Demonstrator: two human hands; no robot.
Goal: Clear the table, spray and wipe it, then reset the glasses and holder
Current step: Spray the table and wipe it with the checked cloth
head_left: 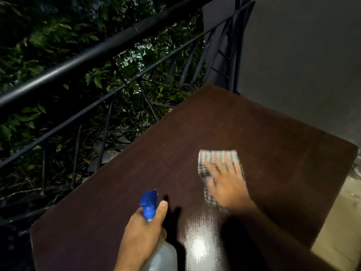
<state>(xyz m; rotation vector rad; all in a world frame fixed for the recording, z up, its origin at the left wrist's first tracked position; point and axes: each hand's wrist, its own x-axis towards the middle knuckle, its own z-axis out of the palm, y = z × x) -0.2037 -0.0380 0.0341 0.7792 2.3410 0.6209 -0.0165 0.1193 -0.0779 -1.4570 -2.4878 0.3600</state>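
Right hand point(226, 182) flat on cloth point(218, 156) | left hand point(142, 231) grips spray bottle point(149, 204)

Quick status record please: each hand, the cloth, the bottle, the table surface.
left hand: grips spray bottle by the neck, blue nozzle up
right hand: fingers spread flat, pressing checked cloth, blurred
cloth: flat on table
table: dark wood, shiny patch near bottle; no glasses or holder in view
beyond table: black railing, foliage

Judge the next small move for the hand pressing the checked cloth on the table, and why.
Probably sweep the checked cloth toward the near edge: the right hand presses it flat mid-table, a wet sheen lies nearer, and the left hand holds the spray bottle.
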